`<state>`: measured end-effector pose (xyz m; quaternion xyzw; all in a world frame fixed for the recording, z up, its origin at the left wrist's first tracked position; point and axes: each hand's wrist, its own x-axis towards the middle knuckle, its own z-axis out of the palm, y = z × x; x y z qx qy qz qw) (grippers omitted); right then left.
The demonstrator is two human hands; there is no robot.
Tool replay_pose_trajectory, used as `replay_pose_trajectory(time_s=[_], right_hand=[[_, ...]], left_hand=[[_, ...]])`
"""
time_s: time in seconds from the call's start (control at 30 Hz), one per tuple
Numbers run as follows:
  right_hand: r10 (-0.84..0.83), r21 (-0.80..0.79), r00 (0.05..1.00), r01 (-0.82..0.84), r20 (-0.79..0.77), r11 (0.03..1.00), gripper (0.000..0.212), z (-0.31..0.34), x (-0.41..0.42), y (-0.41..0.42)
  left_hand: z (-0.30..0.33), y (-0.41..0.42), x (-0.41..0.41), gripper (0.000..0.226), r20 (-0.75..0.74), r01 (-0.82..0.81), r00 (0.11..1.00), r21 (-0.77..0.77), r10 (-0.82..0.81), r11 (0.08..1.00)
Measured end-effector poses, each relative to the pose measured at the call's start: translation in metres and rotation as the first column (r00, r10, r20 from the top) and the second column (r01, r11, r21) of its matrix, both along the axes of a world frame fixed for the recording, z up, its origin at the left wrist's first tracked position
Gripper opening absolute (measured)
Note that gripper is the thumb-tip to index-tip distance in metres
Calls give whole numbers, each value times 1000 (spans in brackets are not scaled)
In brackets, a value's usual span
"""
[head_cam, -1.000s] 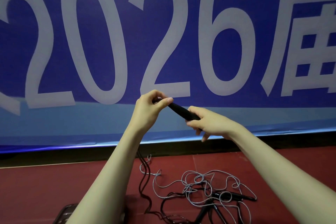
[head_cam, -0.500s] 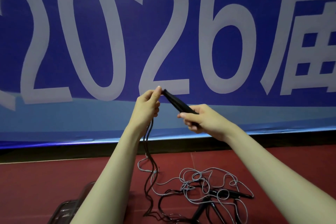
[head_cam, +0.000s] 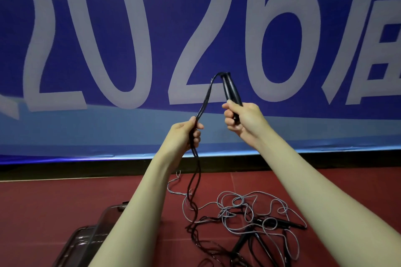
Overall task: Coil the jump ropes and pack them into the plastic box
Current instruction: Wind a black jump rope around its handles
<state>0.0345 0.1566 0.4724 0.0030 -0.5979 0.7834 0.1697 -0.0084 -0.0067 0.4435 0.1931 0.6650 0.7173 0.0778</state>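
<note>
My right hand [head_cam: 244, 120] grips two black jump-rope handles [head_cam: 230, 89] held together, pointing up. Their black rope [head_cam: 205, 98] arcs from the handle tops down into my left hand [head_cam: 186, 134], which is closed around the doubled strands. Below that fist the rope hangs to the red floor. A tangle of grey rope [head_cam: 240, 208] and more black rope with black handles [head_cam: 280, 222] lies on the floor under my right forearm. The clear plastic box [head_cam: 86, 238] sits at the lower left, partly hidden by my left forearm.
A large blue banner [head_cam: 108, 50] with white figures fills the wall ahead, over a black skirting strip [head_cam: 86, 169]. The floor [head_cam: 43, 206] is dark red matting.
My right hand has tilted the handles from slanting to nearly upright. My left hand has slid off the handle tip and down along the rope, and the view has dipped to show more of the box.
</note>
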Motion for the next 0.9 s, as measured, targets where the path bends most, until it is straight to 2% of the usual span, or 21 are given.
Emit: replay_pose_trajectory(time_s=[0.1,0.2,0.27,0.4,0.53,0.7,0.8,0.9], right_hand=[[-90,-63,996,91,12,994,16,8,-9,1],[-176,60,984,175,20,983,17,2,-9,0],[-188,77,982,186,26,980,21,-7,-9,2],[20,-132,997,-9,79,991,29,-14,-3,13],[63,-218,997,-52,46,975,30,-20,12,26],[153,-466,988,-134,3,874,24,-17,29,44],[207,-499,978,-193,-29,845,17,-18,36,51],[279,-428,960,-256,-9,867,16,-25,42,53]], left_hand=[[-2,8,-1,34,7,64,998,-20,-64,998],[-6,14,0,35,-6,215,976,-116,-217,970],[-9,16,1,35,12,281,959,-142,-282,949],[-17,21,7,45,63,332,942,-318,-330,888],[-21,24,13,55,90,409,905,-450,-416,793],[-33,15,11,34,1,378,884,-591,-468,712],[-38,4,4,23,-24,327,913,-558,-408,763],[-34,-9,-3,23,12,312,943,-381,-333,870]])
